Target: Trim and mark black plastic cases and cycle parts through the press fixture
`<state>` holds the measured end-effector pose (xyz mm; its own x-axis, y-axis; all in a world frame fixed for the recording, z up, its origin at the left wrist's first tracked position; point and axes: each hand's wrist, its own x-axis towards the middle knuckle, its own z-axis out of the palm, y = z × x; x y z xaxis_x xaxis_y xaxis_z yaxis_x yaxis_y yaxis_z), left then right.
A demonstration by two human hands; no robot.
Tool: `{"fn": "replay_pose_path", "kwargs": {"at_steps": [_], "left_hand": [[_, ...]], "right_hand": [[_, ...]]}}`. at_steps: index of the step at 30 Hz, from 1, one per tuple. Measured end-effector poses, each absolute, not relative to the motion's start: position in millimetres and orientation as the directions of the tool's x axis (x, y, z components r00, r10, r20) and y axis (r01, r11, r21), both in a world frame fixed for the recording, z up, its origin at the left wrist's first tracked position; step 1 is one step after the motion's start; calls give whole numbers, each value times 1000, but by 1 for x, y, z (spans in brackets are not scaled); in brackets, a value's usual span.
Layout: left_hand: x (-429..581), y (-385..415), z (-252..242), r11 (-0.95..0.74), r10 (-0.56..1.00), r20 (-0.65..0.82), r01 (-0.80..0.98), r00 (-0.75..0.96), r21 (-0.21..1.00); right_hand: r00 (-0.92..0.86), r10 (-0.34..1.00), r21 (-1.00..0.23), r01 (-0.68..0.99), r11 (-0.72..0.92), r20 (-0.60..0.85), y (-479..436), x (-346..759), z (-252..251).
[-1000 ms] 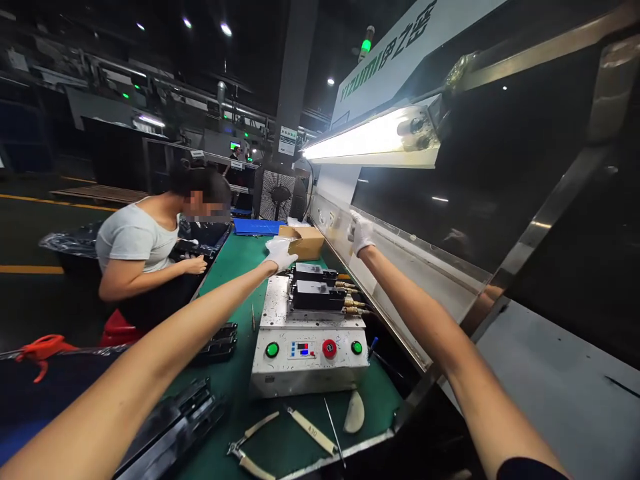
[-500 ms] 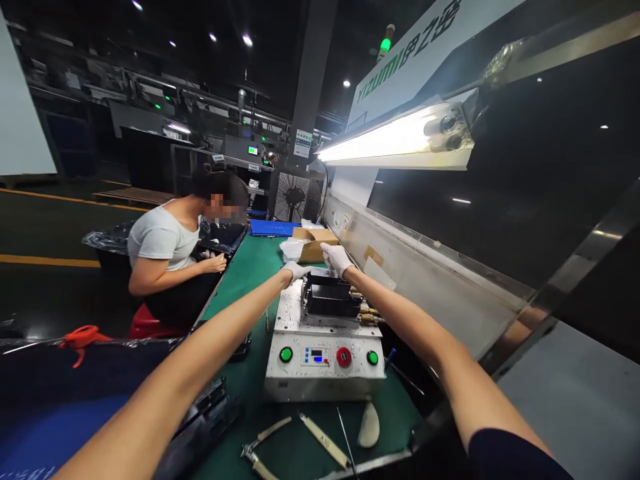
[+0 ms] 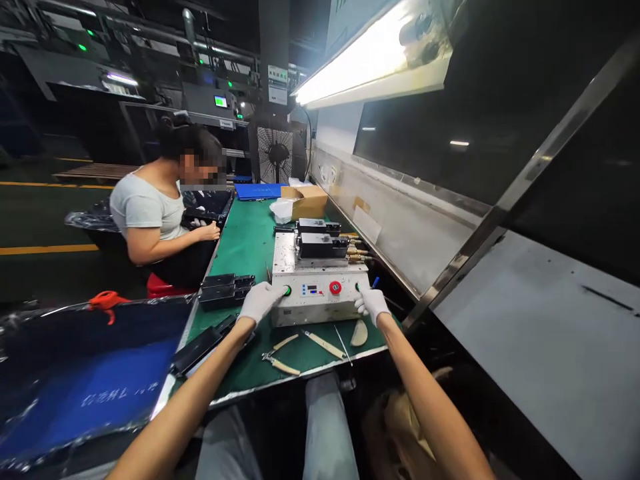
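My left hand (image 3: 261, 300), in a white glove, reaches to the left green button (image 3: 287, 291) on a white control box (image 3: 320, 313), with a digit against it. My right hand (image 3: 371, 302), gloved too, has a digit at the right green button (image 3: 357, 287), which it partly covers. Neither hand holds anything; the digits at the buttons are stretched out and the other fingers loosely bent. On top of the box, black rectangular parts (image 3: 324, 245) sit in the fixture, with brass fittings (image 3: 357, 258) on its right side. Between the buttons are a small display (image 3: 313, 289) and a red knob (image 3: 335, 288).
Cutting pliers (image 3: 280, 357), a cream-handled tool (image 3: 324, 345) and a thin rod (image 3: 343, 343) lie before the box. More black parts (image 3: 225, 292) lie left. A cardboard box (image 3: 310, 202) stands behind. A co-worker (image 3: 155, 213) sits at the left. A lamp (image 3: 370, 60) hangs above.
Both hands have come back from the top of the fixture to the two green buttons on the box's front. The black parts on top are now uncovered. My view has tilted downward.
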<state>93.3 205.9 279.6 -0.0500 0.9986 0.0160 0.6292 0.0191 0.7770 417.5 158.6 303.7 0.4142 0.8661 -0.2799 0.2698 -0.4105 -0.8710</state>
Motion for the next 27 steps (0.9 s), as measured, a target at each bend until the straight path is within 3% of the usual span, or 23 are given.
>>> {"fn": "replay_pose_path", "kwargs": {"at_steps": [7,13,19,27], "left_hand": [[92,171,279,45,995,21,611,-101,790],[112,57,211,111,984,-162,467,72,877],[168,-10,158,337,871,-403,256,280,906],[227,-19,170,512,727,-440,11,527,859]], "right_hand": [[440,858,-724,496,-479,-267,124,422,280],[341,882,-589,657,-471,-325,30,398,221],[195,913,-685,609,-400,-359,-1,377,192],[99,937,-831,437,-344,-335,-142,396,185]]}}
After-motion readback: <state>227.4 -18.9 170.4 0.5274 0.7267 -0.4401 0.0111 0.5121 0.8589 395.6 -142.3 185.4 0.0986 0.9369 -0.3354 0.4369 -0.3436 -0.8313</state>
